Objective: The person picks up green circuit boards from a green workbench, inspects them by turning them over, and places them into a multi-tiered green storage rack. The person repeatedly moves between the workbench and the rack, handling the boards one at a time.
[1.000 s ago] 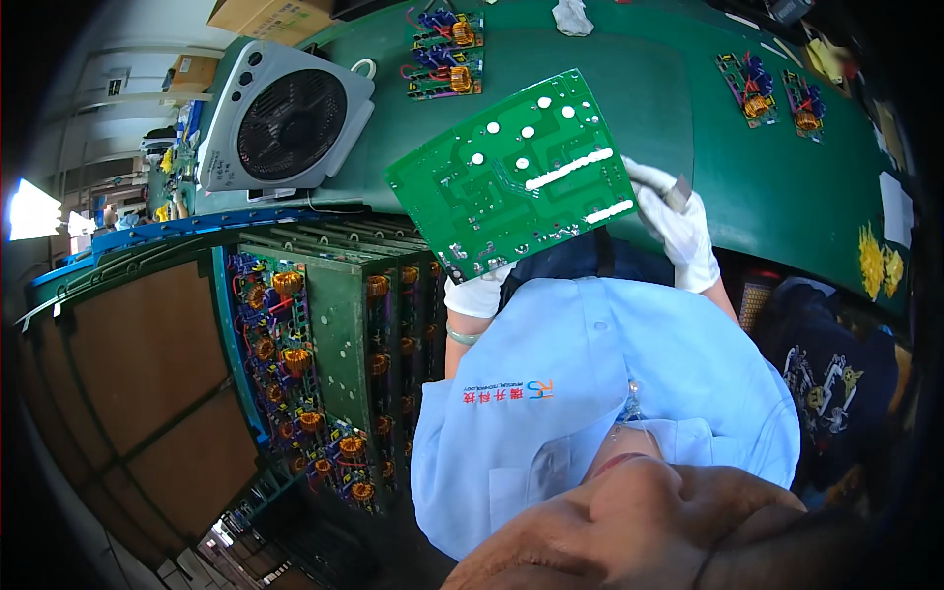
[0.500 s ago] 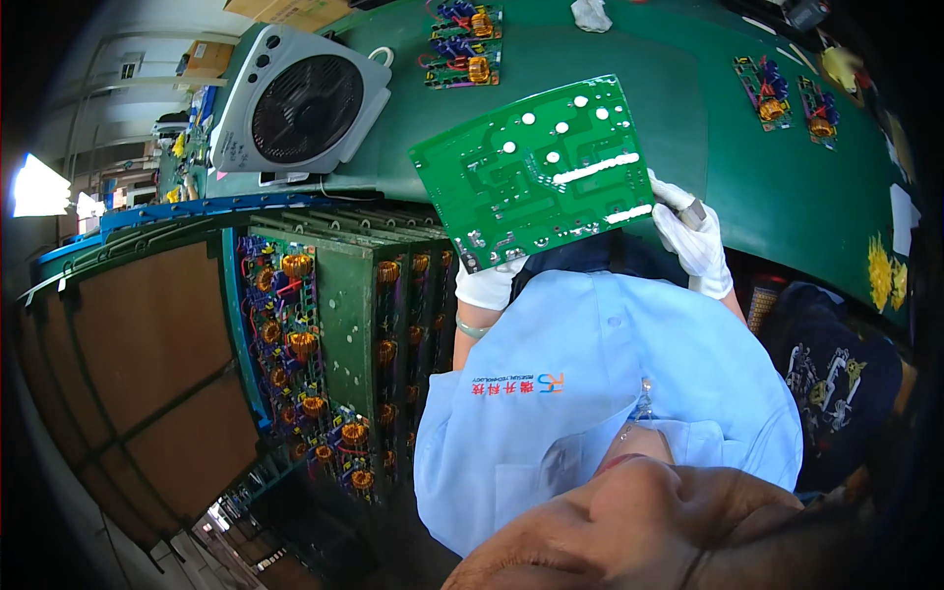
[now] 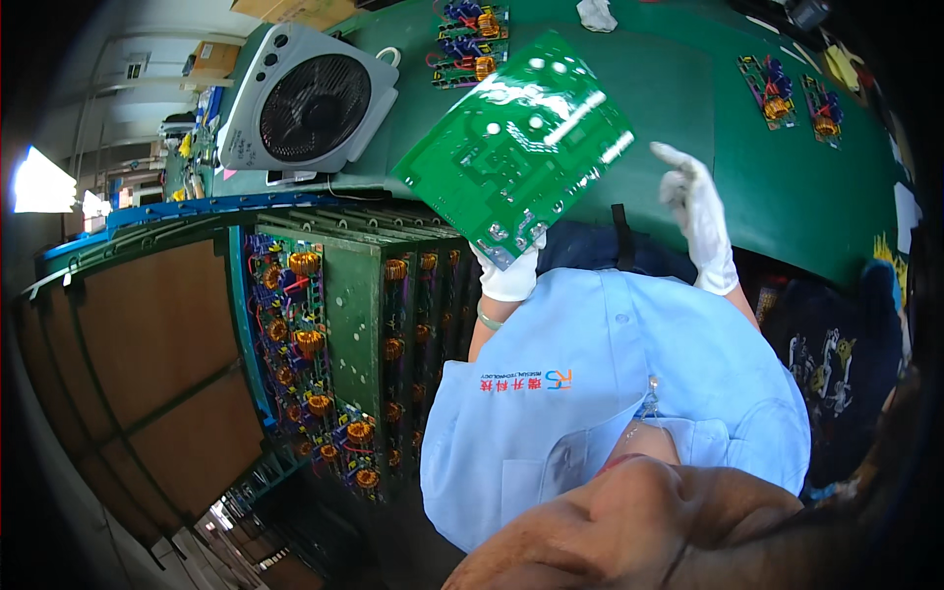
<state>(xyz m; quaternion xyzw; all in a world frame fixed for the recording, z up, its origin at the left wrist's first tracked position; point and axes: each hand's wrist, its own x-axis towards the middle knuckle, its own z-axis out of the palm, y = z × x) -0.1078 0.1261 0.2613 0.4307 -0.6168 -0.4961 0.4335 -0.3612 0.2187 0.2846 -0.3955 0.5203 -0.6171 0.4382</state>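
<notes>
A green circuit board [image 3: 531,147] is held up, its solder side showing, with white blobs and strips and silvery solder joints. My left hand [image 3: 509,275], in a white glove, grips the board's near lower corner; the fingers behind it are hidden. The board slants, its far end up and to the right. Apart from the board's right edge is my white-gloved right hand [image 3: 700,221], with the forefinger stretched out and the other fingers partly bent. I see nothing held in it.
A grey box fan [image 3: 315,103] stands on the green table [image 3: 659,88] at the far left. Assembled boards with copper coils [image 3: 472,44] lie behind my board, others [image 3: 767,93] at right. A green rack [image 3: 352,324] filled with coil boards is at my left. Crumpled white material [image 3: 596,15] lies at the back.
My right hand has let go of the board's right edge and opened. In my left hand the board has turned counterclockwise, its right end swinging up and away.
</notes>
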